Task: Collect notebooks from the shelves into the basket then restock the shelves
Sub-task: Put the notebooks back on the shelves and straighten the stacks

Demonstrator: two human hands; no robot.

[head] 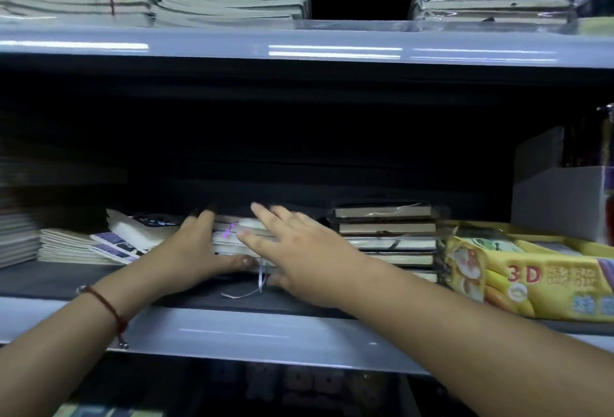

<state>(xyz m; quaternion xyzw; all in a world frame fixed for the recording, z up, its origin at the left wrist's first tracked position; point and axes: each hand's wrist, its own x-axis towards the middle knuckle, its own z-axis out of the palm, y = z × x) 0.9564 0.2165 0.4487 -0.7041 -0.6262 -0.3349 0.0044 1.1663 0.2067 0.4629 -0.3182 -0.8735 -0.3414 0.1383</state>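
**Inspector:** Your left hand [196, 250] reaches into the middle shelf [252, 333] and grips the left end of the tied notebook bundle [239, 237]. Fingers are curled over its top; the thumb lies under its front edge.

**Operator:** And my right?

**Inspector:** Your right hand [299, 247] lies over the bundle's right half, fingers straight and spread, palm down. It is blurred; I cannot tell whether it presses the bundle or only hovers against it.

**Operator:** Where does the bundle sit?

**Inspector:** Flat on the shelf, set back from the front lip. A pale ribbon [255, 283] hangs from its front face onto the shelf.

**Operator:** Room around it?

**Inspector:** Tight to the right: a stack of wrapped dark-edged books [387, 240] stands just beside the bundle. Further right lies a yellow packet [538, 280]. To the bundle's left, loose notebooks [133, 234] lean near your left hand, with a flat pile [66, 247] beyond them. Above the bundle there is dark open space up to the upper shelf [299, 47]. The strip in front of it, toward the lip, is bare except for your forearms.
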